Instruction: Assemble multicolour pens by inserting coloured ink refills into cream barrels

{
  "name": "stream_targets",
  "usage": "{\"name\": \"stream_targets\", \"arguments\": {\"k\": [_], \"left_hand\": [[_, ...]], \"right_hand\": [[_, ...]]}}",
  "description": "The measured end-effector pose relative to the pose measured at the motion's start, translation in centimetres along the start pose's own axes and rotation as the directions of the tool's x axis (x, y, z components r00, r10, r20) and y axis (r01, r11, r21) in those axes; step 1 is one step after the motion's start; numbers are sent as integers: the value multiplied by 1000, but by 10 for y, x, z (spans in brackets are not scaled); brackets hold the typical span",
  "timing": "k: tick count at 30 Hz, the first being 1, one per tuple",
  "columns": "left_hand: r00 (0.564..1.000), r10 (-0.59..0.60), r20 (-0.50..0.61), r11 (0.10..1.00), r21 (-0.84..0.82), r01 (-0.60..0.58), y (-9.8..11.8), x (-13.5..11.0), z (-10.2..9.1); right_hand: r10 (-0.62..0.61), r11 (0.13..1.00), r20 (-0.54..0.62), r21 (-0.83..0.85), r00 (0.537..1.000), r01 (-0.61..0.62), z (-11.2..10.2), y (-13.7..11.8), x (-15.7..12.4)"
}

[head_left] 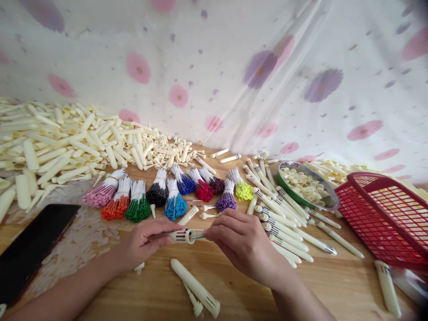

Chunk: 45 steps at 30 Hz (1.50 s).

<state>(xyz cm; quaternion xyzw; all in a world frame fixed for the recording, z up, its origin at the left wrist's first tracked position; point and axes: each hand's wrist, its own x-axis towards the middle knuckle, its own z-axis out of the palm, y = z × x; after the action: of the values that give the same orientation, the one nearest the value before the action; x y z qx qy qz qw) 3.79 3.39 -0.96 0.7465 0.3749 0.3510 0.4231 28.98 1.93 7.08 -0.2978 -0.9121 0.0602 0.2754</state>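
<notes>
My left hand (pixel 145 243) is closed around a cream slotted pen barrel (pixel 182 236), its open end facing right. Dark and coloured marks show in the slots. My right hand (pixel 242 245) pinches thin pen refills (pixel 199 236) at that opening; a greenish one and a whitish one show, and their far ends are hidden by the fingers. Just behind lies another slotted piece (pixel 189 215). Banded refill bundles stand beyond the hands, among them light blue (pixel 175 206), purple (pixel 226 199) and green (pixel 137 207). Nearer me rest a cream barrel (pixel 194 285) and a thin stemmed part (pixel 193 299).
A heap of cream pen parts (pixel 67 138) covers the back left. Left are a black phone (pixel 36 249) and small clear pieces (pixel 90 232). Right are rows of pens (pixel 287 227), a green-sided metal bowl (pixel 284 185) of small parts and a red plastic basket (pixel 377 214). A flowered sheet (pixel 214 67) hangs behind.
</notes>
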Motion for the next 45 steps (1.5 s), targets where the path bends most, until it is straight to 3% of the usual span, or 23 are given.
{"name": "stream_targets", "arguments": {"k": [8,14,19,21,23,25,27,28,32,35,38,41,45], "left_hand": [[998,-55,-22,997,-60,54,3,1,0],[990,-136,-24,964,-235,127,5,2,2],[998,-28,-63,952,-307,7,8,6,4],[995,28,-91,955,-293,-54,7,8,4],[991,63,-117,958,-272,-93,6,8,4],[988,80,-132,960,-257,-112,4,8,4],[988,77,-135,962,-250,-109,2,7,4],[988,74,-136,962,-250,-106,1,7,4],[991,37,-131,972,-225,-66,-3,4,3],[993,-5,-117,983,-180,-16,-6,2,2],[993,-11,-115,990,-142,-6,-9,1,3],[991,-22,-132,990,-142,3,-12,0,6],[990,-47,-136,987,-156,25,-14,0,10]], "right_hand": [[25,999,-20,43,999,-24,-1,2,0],[39,999,-21,18,999,-39,-4,-3,1],[64,995,-37,81,997,-61,-6,0,0],[161,984,0,73,987,-161,-7,6,-1],[361,932,115,-54,925,-357,-4,13,-1],[564,823,284,-268,775,-501,4,18,-1],[657,753,429,-421,620,-506,15,18,1],[662,749,469,-444,585,-491,22,16,2],[663,748,486,-458,570,-480,39,9,6],[706,706,419,-480,570,-522,34,17,8],[798,589,251,-518,548,-620,18,42,5],[874,415,15,-542,486,-731,5,75,-3],[915,301,-75,-528,397,-794,7,105,-15]]}}
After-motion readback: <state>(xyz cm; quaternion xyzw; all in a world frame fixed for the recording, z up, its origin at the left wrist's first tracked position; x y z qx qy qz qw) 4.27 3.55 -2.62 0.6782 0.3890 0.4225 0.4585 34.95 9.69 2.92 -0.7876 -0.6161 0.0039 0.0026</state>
